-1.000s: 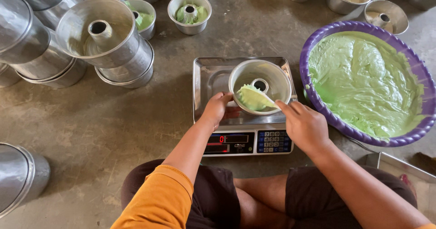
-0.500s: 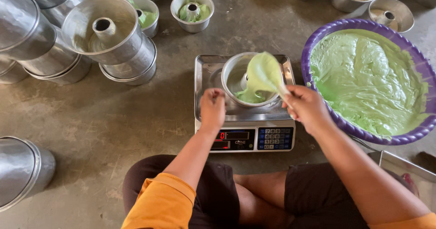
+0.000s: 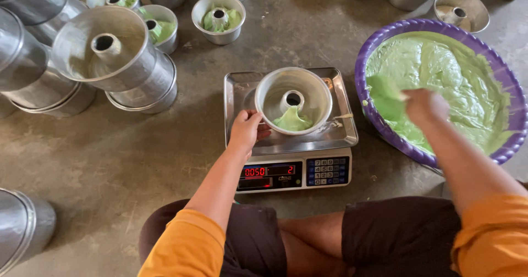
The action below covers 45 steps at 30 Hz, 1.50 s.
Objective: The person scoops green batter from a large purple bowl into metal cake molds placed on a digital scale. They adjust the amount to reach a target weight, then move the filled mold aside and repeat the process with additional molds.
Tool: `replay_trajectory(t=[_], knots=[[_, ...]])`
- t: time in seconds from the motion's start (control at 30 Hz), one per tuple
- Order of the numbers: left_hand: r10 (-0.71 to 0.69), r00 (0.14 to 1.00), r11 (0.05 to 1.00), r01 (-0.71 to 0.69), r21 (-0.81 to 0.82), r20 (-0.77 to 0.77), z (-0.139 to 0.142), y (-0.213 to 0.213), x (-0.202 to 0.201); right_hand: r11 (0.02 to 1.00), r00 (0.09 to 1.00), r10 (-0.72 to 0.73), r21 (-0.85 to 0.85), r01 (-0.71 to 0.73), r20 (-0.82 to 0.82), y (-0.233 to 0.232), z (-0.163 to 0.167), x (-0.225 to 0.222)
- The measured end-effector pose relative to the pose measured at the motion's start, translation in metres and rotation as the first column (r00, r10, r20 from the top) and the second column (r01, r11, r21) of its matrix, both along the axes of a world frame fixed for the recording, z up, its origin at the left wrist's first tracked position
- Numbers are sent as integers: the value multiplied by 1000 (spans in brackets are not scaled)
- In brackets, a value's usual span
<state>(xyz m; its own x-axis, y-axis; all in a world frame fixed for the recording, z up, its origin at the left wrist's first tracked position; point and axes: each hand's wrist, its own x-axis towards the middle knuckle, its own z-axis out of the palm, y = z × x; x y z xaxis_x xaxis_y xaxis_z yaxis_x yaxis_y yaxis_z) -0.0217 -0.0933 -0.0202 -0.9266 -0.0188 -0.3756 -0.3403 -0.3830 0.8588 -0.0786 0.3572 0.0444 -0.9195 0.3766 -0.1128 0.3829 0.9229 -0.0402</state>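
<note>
Green batter [image 3: 292, 120] sits in the ring mould [image 3: 294, 100] on the scale [image 3: 290, 124], our left hand [image 3: 246, 131] steadying its rim, fingers curled, while our right hand [image 3: 423, 104] dips a scraper [image 3: 385, 97], grip blurred, into the purple basin [image 3: 367, 62] beside the scale.

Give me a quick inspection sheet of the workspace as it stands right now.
Surface: bare concrete floor; person sits on it.
Job's things: tube pan on the digital scale, a dab of green batter inside; purple basin of green batter beside the scale.
Clutter: stacked empty tube pans to the left; small partly filled pans beyond the scale.
Hands: left hand steadies the pan's rim; right hand is over the basin with a batter-coated scoop, blurred.
Cables: nothing seen.
Surroundings: more empty pans at the top right.
</note>
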Motion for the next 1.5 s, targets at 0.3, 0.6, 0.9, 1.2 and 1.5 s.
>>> replay_trajectory(t=[0.3, 0.6, 0.9, 1.2, 1.5], knots=[[25, 993, 984, -4, -177, 117, 12, -4, 2, 645, 791, 552, 466, -606, 264, 47, 16, 13], [-51, 989, 999, 52, -4, 139, 13, 5, 11, 662, 989, -104, -735, 145, 101, 13, -31, 1], [-78, 996, 897, 56, -439, -32, 22, -7, 19, -68, 980, -165, -993, 97, 107, 45, 1, 17], [-129, 991, 987, 132, -95, 43, 9, -5, 12, 348, 924, -306, -930, -117, -230, -14, 102, 61], [31, 999, 970, -26, -242, 17, 7, -26, 19, 671, 543, 591, -10, -741, -596, -185, 66, 127]])
